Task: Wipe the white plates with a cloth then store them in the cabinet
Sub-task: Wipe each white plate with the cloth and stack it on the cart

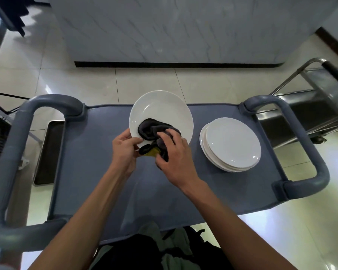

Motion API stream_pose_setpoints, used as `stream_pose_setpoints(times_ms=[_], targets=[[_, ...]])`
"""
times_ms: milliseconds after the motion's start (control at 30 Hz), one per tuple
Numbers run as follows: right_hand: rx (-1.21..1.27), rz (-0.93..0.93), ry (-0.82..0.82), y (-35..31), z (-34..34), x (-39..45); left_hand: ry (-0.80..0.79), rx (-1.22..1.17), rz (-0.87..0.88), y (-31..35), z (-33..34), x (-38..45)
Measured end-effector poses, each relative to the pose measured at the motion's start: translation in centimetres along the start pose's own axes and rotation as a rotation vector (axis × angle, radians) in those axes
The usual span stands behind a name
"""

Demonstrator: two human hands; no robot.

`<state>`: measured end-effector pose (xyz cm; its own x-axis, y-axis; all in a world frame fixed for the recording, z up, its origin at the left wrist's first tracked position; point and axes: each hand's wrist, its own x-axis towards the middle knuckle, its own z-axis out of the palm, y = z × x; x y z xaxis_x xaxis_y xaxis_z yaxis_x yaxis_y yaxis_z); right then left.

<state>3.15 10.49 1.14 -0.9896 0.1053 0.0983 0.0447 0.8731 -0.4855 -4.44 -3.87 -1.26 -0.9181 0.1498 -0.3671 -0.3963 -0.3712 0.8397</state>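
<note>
1. Our left hand [123, 151] pinches the near rim of a white plate [160, 112], tilting it above the grey cart worktop [90, 152].
2. Our right hand [174, 154] grips a bunched dark cloth [150, 129] pressed onto the plate's face.
3. A stack of white plates [231, 144] sits on the worktop, just right of our hands.

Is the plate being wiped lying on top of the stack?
No, the left hand holds the plate tilted up, apart from the stack, while the right hand rubs it with the cloth.
</note>
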Motion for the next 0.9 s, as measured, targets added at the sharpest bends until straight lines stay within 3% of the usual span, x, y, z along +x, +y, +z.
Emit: stream_pose_setpoints(times_ms=[167,633,900], targets=[[0.02,-0.037,-0.015,1.0,-0.7,-0.4,0.003,0.006,0.022,0.2,-0.3,0.0],[-0.059,0.128,0.125,4.2,-4.6,5.6,-0.047,0.078,-0.055,0.7,-0.8,-0.3],[-0.032,-0.005,0.108,1.2,-3.7,7.1,-0.139,0.145,-0.057,0.4,-0.5,-1.3]])
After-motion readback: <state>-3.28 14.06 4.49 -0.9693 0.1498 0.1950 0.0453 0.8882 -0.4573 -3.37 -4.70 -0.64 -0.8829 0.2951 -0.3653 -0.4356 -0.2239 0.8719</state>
